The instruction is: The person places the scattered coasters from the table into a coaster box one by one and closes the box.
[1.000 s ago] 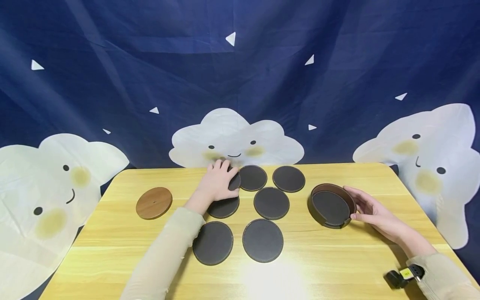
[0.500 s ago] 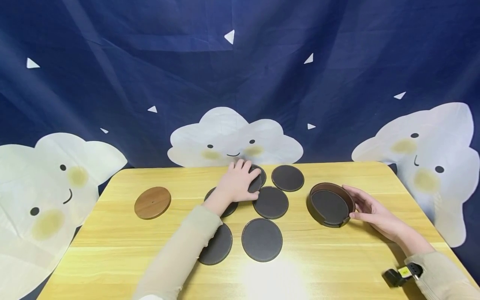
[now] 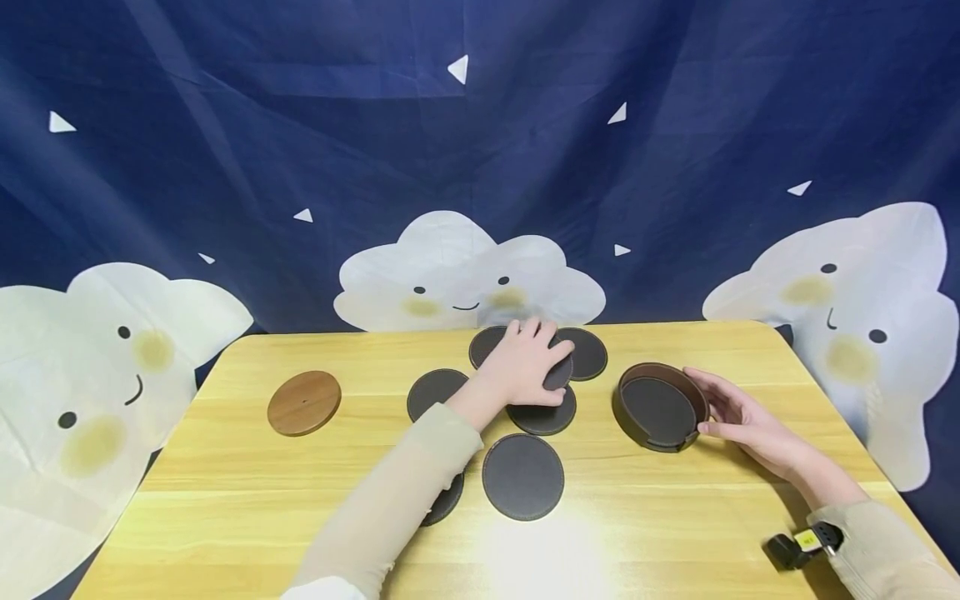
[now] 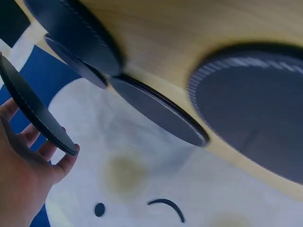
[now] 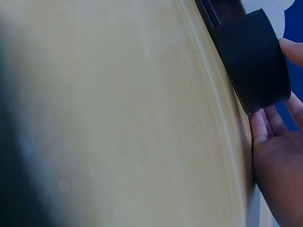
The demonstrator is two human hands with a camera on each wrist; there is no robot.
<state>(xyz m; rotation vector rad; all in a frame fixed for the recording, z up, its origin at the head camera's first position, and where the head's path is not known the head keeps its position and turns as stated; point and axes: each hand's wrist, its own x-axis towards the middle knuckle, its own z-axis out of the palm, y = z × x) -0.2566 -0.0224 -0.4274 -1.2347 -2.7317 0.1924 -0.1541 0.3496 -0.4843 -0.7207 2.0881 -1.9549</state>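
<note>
My left hand (image 3: 527, 367) grips a round black coaster (image 4: 38, 108) by its edge, raised off the table in the left wrist view. In the head view that hand is over the back of the coaster group and partly hides a coaster (image 3: 542, 421) beneath. My right hand (image 3: 750, 429) holds the right side of a round dark coaster holder (image 5: 255, 61), its thumb and fingers against the wall. The holder stands on the table with a notch towards the front; a black disc shows inside.
More black coasters lie flat: one at the front (image 3: 522, 477), one left (image 3: 433, 390), one at the back right (image 3: 591, 354). My left sleeve covers part of another coaster (image 3: 447, 500). A brown wooden disc (image 3: 303, 403) lies at the left of the table (image 3: 202, 508).
My left hand has moved right along the back row with the held coaster, uncovering the left coaster. My right hand and the holder have stayed in place.
</note>
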